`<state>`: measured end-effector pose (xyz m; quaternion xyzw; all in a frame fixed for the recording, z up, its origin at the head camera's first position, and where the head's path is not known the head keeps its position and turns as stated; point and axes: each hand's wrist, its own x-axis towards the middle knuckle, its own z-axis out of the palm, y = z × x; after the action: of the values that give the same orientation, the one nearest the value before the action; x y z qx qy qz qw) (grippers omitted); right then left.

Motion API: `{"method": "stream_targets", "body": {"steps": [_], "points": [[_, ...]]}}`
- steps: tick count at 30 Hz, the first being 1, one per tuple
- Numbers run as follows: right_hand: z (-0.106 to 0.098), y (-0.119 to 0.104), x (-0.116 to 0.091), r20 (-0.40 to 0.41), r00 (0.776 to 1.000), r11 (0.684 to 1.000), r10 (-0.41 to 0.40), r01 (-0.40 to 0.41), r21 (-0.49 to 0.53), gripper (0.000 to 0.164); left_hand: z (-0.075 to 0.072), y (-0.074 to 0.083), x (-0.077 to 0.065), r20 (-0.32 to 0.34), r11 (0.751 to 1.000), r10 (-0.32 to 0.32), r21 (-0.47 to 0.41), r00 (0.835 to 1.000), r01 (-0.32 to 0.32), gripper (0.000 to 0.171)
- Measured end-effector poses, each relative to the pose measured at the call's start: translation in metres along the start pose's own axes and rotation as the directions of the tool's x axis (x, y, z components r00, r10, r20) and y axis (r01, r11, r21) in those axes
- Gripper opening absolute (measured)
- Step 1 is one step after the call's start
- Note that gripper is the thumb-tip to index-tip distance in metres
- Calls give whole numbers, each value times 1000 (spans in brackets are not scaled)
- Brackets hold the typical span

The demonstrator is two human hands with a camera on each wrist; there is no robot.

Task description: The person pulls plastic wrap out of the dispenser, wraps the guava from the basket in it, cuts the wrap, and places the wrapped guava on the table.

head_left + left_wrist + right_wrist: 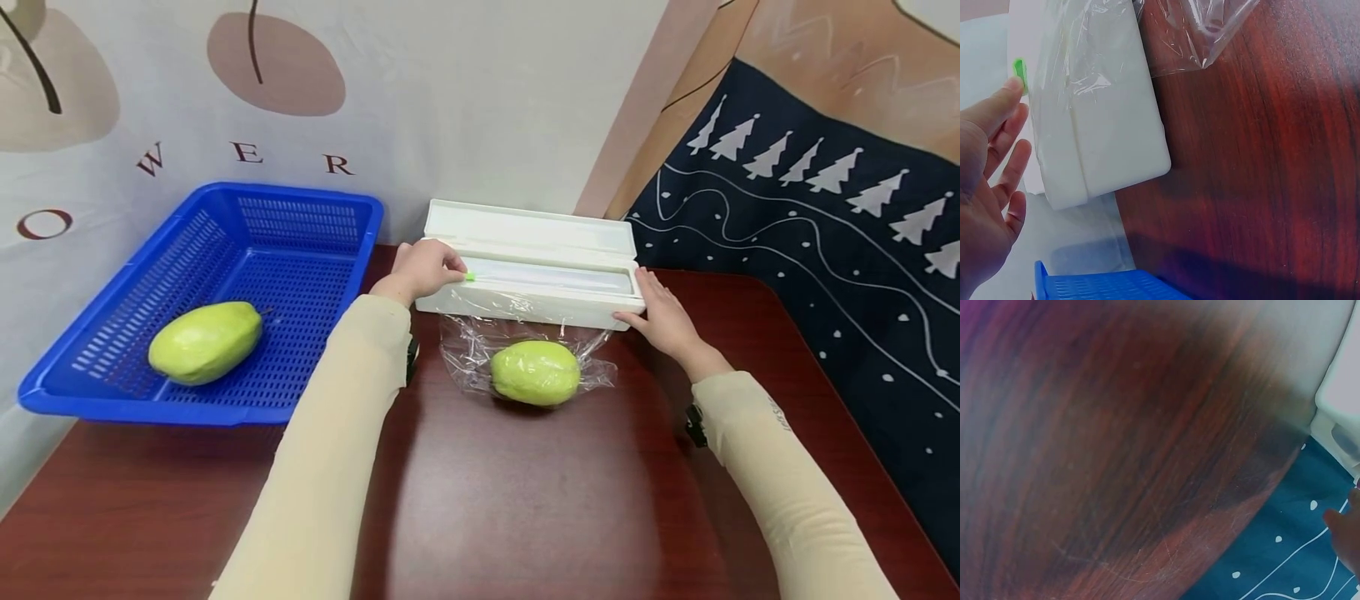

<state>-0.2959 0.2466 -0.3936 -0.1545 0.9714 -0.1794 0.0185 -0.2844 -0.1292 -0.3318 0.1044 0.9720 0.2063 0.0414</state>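
A long white cling film box [525, 304] lies at the back of the table with its lid [528, 229] raised. My left hand [426, 268] pinches a small green slider [469, 276] near the box's left end; the same slider [1020, 74] shows at the thumb tip in the left wrist view. Straight fingers of my right hand [667, 321] rest against the box's right end, its thumb at the front corner. Clear film [468, 350] runs from the box over a yellow-green, papaya-like fruit [536, 372]. The right wrist view catches only part of that hand [1346, 540].
To the left stands a blue plastic basket [300, 279] with a second similar fruit [206, 342] in it. A printed cloth [480, 108] hangs behind the box. Dark blue patterned fabric [810, 242] borders the right side of the reddish-brown table [525, 500].
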Motion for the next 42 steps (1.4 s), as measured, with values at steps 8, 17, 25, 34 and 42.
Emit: {"method": "stream_targets", "body": {"steps": [8,17,25,34,42], "points": [[5,-3,2,12,1000,1000,3,-3,-3,87,-1,-11,-5,4,999,-18,-36,1000,18,22],[3,1,-2,-2,1000,1000,5,-5,-10,87,-8,-29,-13,-6,989,-99,-113,995,98,21],[1,-1,-2,-5,1000,1000,-15,15,-17,87,-9,-31,-17,-56,980,-84,-183,995,73,18],[-3,-1,-3,3,1000,998,-22,23,-50,86,-11,-35,-19,-86,977,-111,-191,990,93,17],[-3,-2,-3,10,1000,1000,-28,28,6,91,0,-28,-22,-290,976,-129,-206,948,70,25]]}}
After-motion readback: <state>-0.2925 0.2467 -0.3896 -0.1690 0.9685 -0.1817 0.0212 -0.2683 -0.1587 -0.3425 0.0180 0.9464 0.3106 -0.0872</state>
